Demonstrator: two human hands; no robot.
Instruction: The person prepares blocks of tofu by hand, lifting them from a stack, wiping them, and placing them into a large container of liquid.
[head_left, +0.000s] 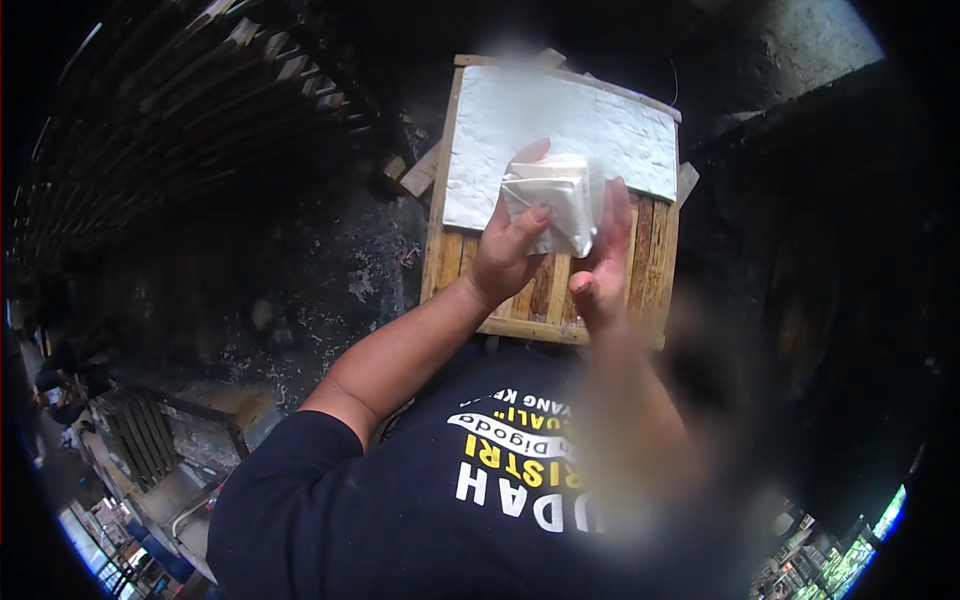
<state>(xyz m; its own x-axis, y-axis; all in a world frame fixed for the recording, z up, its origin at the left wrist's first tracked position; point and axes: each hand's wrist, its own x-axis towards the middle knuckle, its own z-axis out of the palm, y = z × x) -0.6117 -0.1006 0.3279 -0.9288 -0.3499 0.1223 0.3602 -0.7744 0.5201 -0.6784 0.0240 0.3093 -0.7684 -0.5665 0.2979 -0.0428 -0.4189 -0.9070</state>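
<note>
My left hand (514, 240) grips a small stack of smooth white blocks (555, 202), with the thumb across the near face and fingertips showing behind. The blocks look like cut tofu and have square corners. My right hand (611, 247) is upright just right of the stack, palm towards it, thumb and fingers apart. Whether its fingers touch the stack I cannot tell. Beneath both hands, a wide white slab (480, 142), probably tofu, with a creased surface, covers the far part of a slatted wooden tray (551, 289).
Wooden offcuts (421, 174) jut out left of the tray. Dark, stained ground (360, 277) lies to the left. A wooden bench (172, 435) stands at lower left, and another person (60, 386) is at the far left edge. Smudges blur the view at lower right and top centre.
</note>
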